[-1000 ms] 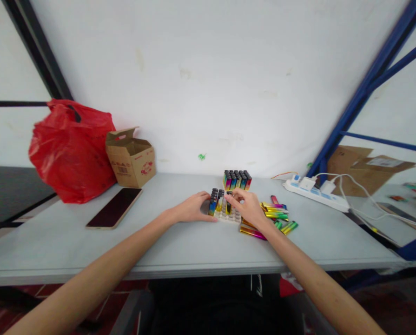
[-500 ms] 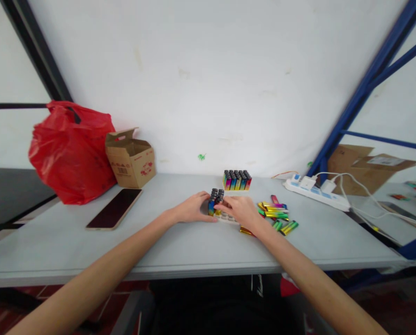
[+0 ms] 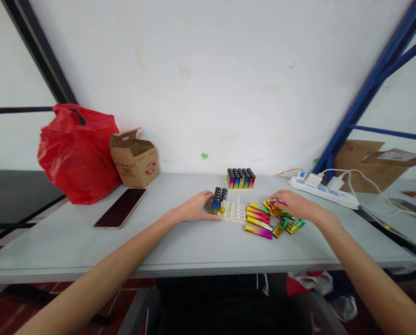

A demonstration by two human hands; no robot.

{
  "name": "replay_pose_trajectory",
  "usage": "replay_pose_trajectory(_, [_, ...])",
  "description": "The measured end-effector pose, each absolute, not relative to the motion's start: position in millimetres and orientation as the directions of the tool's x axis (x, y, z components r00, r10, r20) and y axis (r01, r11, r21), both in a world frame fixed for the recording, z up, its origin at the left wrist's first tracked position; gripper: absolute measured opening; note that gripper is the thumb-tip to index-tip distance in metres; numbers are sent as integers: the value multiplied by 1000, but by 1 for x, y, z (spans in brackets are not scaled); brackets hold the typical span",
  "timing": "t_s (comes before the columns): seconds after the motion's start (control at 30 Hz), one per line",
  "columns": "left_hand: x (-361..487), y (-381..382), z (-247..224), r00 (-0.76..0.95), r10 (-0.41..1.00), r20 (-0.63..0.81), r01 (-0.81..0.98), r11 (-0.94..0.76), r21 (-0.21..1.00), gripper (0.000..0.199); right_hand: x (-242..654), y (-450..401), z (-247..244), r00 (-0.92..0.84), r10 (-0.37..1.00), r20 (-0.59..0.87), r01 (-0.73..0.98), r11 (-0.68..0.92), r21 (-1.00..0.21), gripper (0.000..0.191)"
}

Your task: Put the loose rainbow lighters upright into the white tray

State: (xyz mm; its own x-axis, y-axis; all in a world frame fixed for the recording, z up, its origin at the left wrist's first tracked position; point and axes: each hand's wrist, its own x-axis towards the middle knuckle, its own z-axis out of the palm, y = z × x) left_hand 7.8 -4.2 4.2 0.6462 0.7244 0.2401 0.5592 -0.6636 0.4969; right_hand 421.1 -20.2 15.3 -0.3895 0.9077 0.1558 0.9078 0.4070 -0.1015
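A white tray (image 3: 236, 212) with rows of round holes lies mid-table. Several lighters (image 3: 218, 201) with black tops stand upright at its left end. My left hand (image 3: 197, 207) grips that end, thumb along the front and fingers round the back. Over to the right, my right hand (image 3: 291, 203) is on a heap of loose metallic lighters (image 3: 258, 222) in gold, green, red and purple. Its fingers are bent down and closed about a gold lighter (image 3: 271, 205) at the top of the heap; the fingertips are partly hidden.
A full block of upright lighters (image 3: 241, 178) stands near the wall. At left are a phone (image 3: 121, 208), an open cardboard box (image 3: 134, 160) and a red plastic bag (image 3: 78, 156). A white power strip (image 3: 324, 193) with plugs and cables lies at right.
My right hand has moved from the tray rightward to the loose lighters, uncovering the tray's holes. My left hand stays at the tray's left end. The view has shifted slightly.
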Motion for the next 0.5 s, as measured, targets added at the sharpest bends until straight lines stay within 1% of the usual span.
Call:
replay_pose_trajectory(0.2, [8, -7, 7, 646, 722, 249, 553, -667, 499, 78, 431, -21, 17, -370, 914, 164, 886, 401, -234, 23])
replay_pose_trajectory(0.23, [8, -7, 8, 646, 721, 251, 550, -667, 502, 77, 428, -21, 19, -365, 910, 195, 880, 406, -247, 23])
replay_pose_trajectory(0.3, [8, -6, 7, 646, 720, 253, 545, -667, 507, 77, 419, -18, 21, -332, 894, 302, 869, 414, -270, 26])
replay_pose_trajectory(0.37, [8, -6, 7, 645, 721, 253, 546, -666, 508, 76, 408, -15, 23, -259, 875, 408, 857, 404, -320, 32])
replay_pose_trajectory(0.43, [8, -5, 7, 644, 722, 253, 549, -666, 505, 77, 394, -9, 25, -156, 871, 466, 838, 366, -404, 36])
replay_pose_trajectory(0.5, [8, -5, 7, 646, 722, 249, 551, -666, 502, 78, 377, -2, 28, -62, 869, 492, 786, 346, -513, 40])
